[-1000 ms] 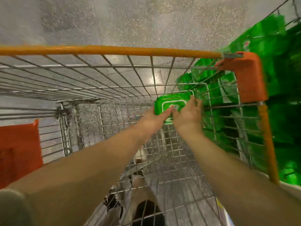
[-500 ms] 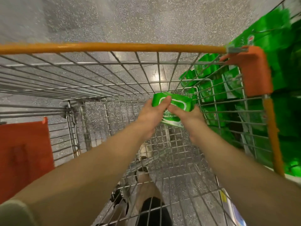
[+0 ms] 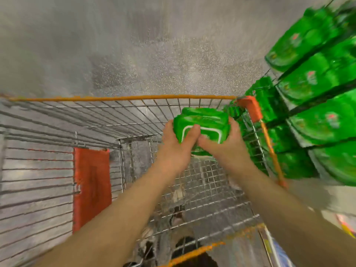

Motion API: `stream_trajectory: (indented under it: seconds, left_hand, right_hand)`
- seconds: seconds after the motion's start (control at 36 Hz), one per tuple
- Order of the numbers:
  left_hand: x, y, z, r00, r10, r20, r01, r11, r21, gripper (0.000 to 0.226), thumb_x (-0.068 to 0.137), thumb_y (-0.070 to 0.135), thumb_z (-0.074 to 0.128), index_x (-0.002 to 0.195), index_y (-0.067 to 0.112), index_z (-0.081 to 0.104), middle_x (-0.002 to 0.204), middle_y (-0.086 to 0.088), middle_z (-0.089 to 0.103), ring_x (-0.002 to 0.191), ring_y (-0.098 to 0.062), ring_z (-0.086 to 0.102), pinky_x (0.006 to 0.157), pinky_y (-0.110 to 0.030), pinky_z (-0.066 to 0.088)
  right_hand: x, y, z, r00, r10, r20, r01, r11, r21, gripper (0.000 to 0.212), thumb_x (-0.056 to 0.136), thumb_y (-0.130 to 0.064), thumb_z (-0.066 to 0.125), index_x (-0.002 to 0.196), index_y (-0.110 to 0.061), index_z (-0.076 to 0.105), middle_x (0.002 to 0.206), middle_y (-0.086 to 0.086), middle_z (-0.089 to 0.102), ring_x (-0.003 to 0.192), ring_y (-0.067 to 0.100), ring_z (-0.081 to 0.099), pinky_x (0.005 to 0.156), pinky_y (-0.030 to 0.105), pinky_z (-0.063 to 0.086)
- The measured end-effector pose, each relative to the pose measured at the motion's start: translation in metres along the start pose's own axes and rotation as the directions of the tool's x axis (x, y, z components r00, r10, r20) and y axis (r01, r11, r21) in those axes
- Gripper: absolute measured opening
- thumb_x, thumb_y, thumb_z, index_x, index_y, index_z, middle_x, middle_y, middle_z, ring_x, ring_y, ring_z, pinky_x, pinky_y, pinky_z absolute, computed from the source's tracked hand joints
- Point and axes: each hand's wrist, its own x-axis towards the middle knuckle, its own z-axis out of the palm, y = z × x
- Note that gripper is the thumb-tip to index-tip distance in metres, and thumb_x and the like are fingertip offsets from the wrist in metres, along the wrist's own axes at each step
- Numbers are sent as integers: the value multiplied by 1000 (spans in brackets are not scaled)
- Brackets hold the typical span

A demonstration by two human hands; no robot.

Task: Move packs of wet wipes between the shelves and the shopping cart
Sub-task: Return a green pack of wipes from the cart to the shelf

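Now raised from low inside the basket to rim height: green stack of wet wipe packs (image 3: 202,126), apparently two or three pressed together, though blur hides the exact count. Clamped from both sides, left hand (image 3: 177,147) with thumb curled over the white-framed lid, right hand (image 3: 227,145) wrapped round the far edge. Judged a lift out of the shopping cart (image 3: 123,98), bound for the shelves. Just beyond the orange corner guard (image 3: 250,110), rows of matching green shelf packs (image 3: 317,78) stacked tight on the right. Likely obstacles: cart rim and corner guard between stack and shelf, little free shelf room visible. Left inside the basket, an orange child-seat flap (image 3: 92,185).
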Motion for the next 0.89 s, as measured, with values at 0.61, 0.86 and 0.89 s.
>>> stream_trajectory:
  seconds: [0.61, 0.86, 0.89]
  left_hand:
    - [-287, 105, 30, 798, 445, 406, -485, 875, -5, 43, 98, 55, 58, 138, 43, 52, 114, 22, 68, 102, 4, 64, 87, -23, 51]
    - [-392, 111, 125, 638, 510, 577, -592, 804, -57, 29, 91, 57, 66, 116, 43, 59, 104, 23, 69, 99, 7, 66, 92, -24, 51]
    - [-404, 110, 137, 618, 515, 594, -600, 797, -67, 21, 92, 54, 66, 109, 43, 58, 102, 24, 68, 94, 15, 64, 90, -16, 50]
  right_hand:
    - [-329, -103, -88, 824, -377, -423, 382, 921, -76, 48, 78, -14, 85, 116, -23, 57, 81, -29, 72, 74, -17, 64, 66, 3, 45]
    - [-449, -89, -175, 652, -446, -613, 447, 879, -165, 48, 75, -11, 87, 110, -23, 58, 91, -27, 74, 84, -9, 69, 73, 8, 49]
    - [-463, -86, -187, 629, -451, -634, 456, 874, -169, 49, 75, -9, 87, 113, -21, 58, 92, -25, 75, 85, -7, 70, 73, 9, 49]
